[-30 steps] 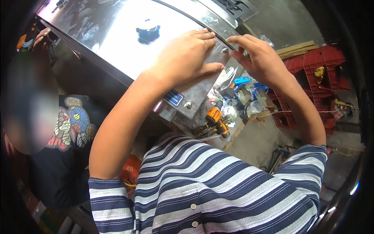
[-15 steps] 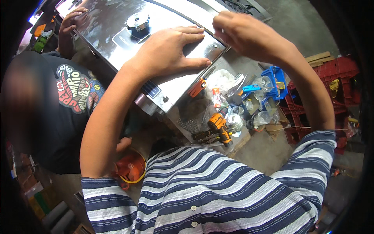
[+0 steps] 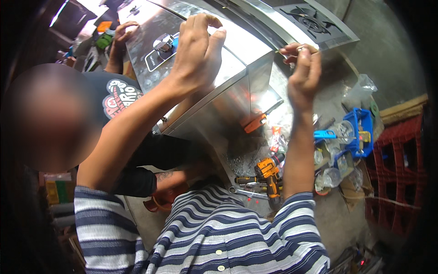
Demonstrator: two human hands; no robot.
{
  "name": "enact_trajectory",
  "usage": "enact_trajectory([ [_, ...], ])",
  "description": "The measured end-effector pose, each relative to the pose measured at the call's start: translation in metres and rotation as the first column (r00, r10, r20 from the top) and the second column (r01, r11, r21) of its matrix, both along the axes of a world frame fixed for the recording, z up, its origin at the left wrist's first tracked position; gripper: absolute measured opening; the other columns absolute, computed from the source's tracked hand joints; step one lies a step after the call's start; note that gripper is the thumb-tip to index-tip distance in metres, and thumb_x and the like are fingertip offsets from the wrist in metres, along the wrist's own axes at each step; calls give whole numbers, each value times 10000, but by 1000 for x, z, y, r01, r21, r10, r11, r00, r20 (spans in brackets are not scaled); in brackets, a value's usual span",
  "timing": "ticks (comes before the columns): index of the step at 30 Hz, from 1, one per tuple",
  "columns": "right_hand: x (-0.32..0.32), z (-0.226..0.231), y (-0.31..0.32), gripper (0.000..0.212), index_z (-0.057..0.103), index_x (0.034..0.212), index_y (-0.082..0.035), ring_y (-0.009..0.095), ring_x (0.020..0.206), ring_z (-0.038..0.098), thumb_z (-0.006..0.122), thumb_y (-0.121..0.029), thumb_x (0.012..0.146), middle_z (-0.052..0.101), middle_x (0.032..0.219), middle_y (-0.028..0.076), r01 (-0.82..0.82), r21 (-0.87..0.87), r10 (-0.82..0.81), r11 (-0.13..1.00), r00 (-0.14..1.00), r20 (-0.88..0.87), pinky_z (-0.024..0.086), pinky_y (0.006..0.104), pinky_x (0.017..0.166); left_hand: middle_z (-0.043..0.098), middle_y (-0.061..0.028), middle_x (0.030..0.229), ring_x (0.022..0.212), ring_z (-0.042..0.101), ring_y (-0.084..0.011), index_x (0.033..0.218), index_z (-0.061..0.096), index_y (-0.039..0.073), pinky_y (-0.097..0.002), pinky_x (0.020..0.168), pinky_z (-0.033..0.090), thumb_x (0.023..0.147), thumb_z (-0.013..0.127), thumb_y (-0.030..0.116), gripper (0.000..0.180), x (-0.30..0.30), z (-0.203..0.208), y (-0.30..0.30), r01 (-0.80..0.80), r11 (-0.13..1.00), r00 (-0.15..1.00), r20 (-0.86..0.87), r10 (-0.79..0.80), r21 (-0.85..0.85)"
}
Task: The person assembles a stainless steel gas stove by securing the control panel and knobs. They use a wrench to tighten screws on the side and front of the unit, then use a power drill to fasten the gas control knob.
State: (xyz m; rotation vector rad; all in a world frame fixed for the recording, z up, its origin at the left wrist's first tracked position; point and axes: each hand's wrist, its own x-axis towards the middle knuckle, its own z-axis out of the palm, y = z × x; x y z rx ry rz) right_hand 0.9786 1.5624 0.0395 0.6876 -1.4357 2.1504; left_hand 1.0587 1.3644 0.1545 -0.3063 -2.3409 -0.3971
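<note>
My left hand [image 3: 197,55] is over the shiny steel panel [image 3: 235,43] of a gas stove. Its fingers are loosely bent, with the thumb apart from them. No object shows in it. At the panel's right corner, my right hand [image 3: 302,75] is closed, thumb and fingertips together around something small and partly shiny that I cannot make out. A chrome control knob [image 3: 163,43] stands on the panel to the left of my left hand. Below the panel's edge, the stove's steel side [image 3: 214,107] faces me.
A co-worker's hand [image 3: 124,33] is at the panel's left edge. On the low surface lie an orange-and-black cordless drill [image 3: 268,172], an orange-handled tool [image 3: 255,123], a wrench [image 3: 244,194] and a blue bin [image 3: 362,132]. A red plastic crate [image 3: 397,164] is at right; a burner [image 3: 312,22] at the back.
My left hand has lifted from lying flat on the panel and its fingers have bent. My right hand has come down and turned, fingertips now together. The view has shifted, showing the burner and steel side.
</note>
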Motion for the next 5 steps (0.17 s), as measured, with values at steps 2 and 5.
enact_trajectory([
  [2, -14, -21, -25, 234, 516, 1162, -21, 182, 994, 677, 350, -185, 1139, 710, 1157, 140, 60, 40, -59, 997, 998, -17, 535, 343, 867, 579, -262, 1253, 1200, 513, -413, 1305, 561, -39, -491, 1074, 383, 1006, 534, 258, 422, -13, -13, -8, -34, 974, 997, 60, 48, -223],
  [5, -21, -34, -42, 241, 506, 1166, -42, 184, 1188, 633, 382, -247, 1143, 718, 1227, 125, -171, -101, 176, 980, 984, 39, 441, 337, 1118, 476, -282, 1488, 1394, 419, -419, 1516, 401, -56, -520, 1203, 299, 1021, 510, 341, 644, -19, -18, -3, -136, 985, 951, 265, 159, -103],
])
